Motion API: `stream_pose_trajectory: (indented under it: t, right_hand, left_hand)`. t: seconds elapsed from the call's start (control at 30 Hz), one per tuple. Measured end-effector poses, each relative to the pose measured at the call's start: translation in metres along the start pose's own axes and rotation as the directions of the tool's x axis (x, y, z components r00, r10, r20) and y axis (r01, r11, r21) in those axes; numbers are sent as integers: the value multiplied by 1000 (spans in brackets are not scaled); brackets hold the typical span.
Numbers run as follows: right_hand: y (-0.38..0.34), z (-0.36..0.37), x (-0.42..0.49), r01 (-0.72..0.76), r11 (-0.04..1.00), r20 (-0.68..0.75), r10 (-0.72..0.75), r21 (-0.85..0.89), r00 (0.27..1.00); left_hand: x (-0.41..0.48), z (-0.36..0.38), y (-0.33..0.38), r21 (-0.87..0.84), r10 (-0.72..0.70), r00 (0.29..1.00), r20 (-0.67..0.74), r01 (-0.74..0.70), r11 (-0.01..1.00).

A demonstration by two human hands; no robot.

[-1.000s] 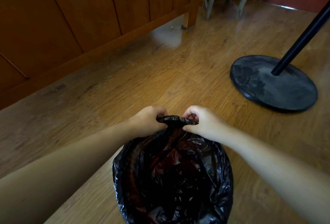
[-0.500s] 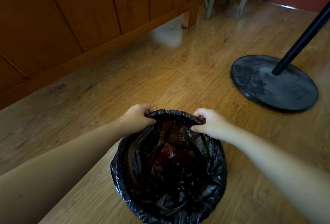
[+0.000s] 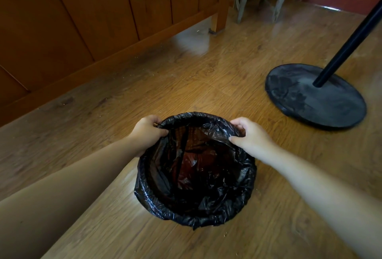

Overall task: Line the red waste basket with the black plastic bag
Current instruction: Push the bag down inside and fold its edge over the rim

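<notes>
Glossy black bag (image 3: 206, 213), wood-grain brown floor (image 3: 186, 77), black stand (image 3: 316, 97).

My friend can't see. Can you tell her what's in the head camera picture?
Two hands, left hand and right hand, grip the far edge of a black plastic bag lining a basket on a wooden floor. A black stand base sits to the right.

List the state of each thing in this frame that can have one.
Crinkled black plastic bag: open, mouth folded over the basket rim.
Red waste basket: upright on the floor, lined, only glimpsed through the bag.
Left hand: gripping the bag's far edge.
Right hand: gripping the bag's far edge.
Round black stand base: flat on the floor.
</notes>
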State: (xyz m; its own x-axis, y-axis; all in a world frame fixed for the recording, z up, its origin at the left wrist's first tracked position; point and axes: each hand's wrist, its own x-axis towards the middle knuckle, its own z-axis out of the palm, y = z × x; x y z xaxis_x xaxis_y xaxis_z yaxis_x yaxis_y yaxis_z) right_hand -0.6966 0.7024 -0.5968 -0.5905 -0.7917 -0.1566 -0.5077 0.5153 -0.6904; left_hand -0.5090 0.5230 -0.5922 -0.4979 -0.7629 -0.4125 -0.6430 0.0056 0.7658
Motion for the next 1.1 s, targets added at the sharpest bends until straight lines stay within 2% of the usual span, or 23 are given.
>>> stream_pose_trajectory:
  t: [0.17, 0.37, 0.53, 0.63, 0.7, 0.77, 0.83, 0.9, 1.0, 1.1]
  right_hand:
    - [4, 0, 1, 22, 999, -17, -21, 47, 1000]
    - [8, -2, -1, 45, 995, -44, -42, 91, 998]
    - [5, -1, -7, 108, 990, -9, -108, 93, 994]
    - [4, -1, -9, 112, 989, -4, -113, 92, 994]
    - [5, -1, -11, 129, 989, -10, -128, 72, 992]
    - [5, -2, -15, 166, 986, -5, -166, 32, 986]
    - [3, -3, -20, 216, 976, 18, -216, -7, 976]
    - [1, 0, -25, 296, 951, 51, -292, -91, 955]
    - [0, 8, -29, 424, 866, 131, -403, -267, 906]
    - [0, 11, -30, 469, 817, 194, -427, -335, 883]
  left_hand:
    - [1, -1, 0, -136, -56, 997, -53, 48, 990]
    - [7, -6, -6, -302, -142, 971, -190, 79, 950]
    - [10, -2, -9, -361, -201, 944, -263, 97, 928]
    - [10, -3, -9, -334, -171, 953, -250, 81, 939]
    - [6, -4, -9, -172, -74, 959, -272, 27, 985]
    - [-5, -6, -10, 117, 152, 936, -316, -121, 986]
    - [-22, -6, -11, 357, 439, 861, -258, -337, 871]
    - [-36, -4, -12, 496, 625, 779, -60, -520, 696]
    - [-50, 6, -19, 554, 667, 719, 192, -641, 531]
    - [-55, 13, -24, 574, 676, 685, 271, -679, 458]
